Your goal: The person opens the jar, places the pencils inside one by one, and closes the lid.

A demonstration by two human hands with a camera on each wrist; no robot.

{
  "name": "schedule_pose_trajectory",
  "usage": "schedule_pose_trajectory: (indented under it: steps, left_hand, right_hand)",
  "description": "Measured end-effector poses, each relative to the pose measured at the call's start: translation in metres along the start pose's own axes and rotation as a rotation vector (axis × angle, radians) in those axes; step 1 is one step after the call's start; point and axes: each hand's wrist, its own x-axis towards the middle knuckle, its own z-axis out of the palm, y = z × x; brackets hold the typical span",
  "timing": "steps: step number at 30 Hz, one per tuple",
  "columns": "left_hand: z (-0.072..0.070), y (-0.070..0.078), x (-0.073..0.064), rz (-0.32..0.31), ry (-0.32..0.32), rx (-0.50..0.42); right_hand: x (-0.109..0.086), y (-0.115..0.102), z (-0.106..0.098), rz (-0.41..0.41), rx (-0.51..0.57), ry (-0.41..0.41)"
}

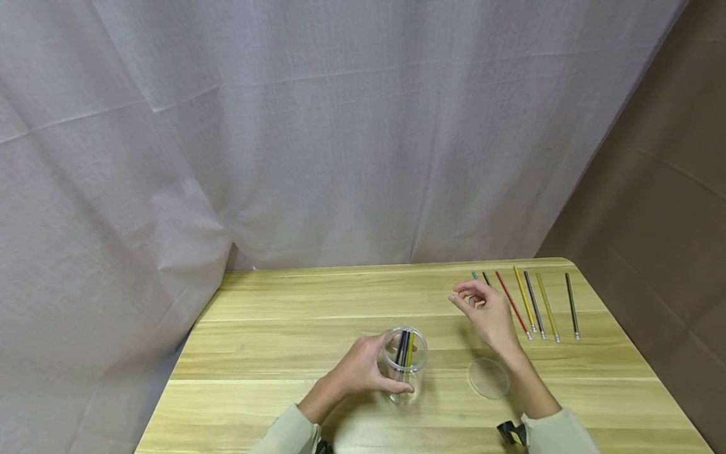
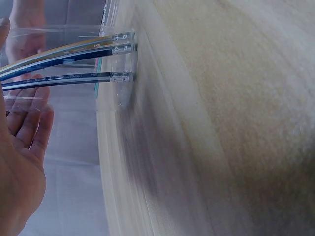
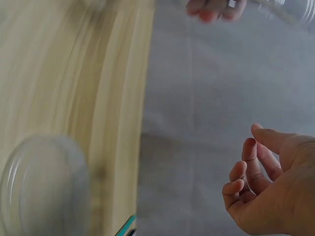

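My left hand grips a clear round jar from its left side, thumb in front. Inside the jar stand three pencils, two dark ones and a yellow pencil. In the left wrist view, the eraser end of a dark pencil points to the jar's bottom, close over the wooden table. My right hand hovers to the right of the jar with nothing in it. Its fingers are loosely bent, the thumb near the index fingertip in the right wrist view.
A clear round lid lies on the table, right of the jar. Behind and beside my right hand lies a spread of several pencils, among them a red pencil and a teal pencil. Grey curtain hangs behind the table.
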Motion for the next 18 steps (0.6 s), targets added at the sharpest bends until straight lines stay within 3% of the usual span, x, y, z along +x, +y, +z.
schedule_pose_trajectory:
  steps: [9,18]
  left_hand:
    - [0.001,0.000,0.000,-0.003,0.005,0.001]
    - [0.003,-0.002,-0.001,0.014,0.012,0.001]
  right_hand:
    - [0.022,0.052,-0.009,0.075,-0.018,0.064]
    - [0.032,0.094,-0.011,0.242,-0.079,0.103]
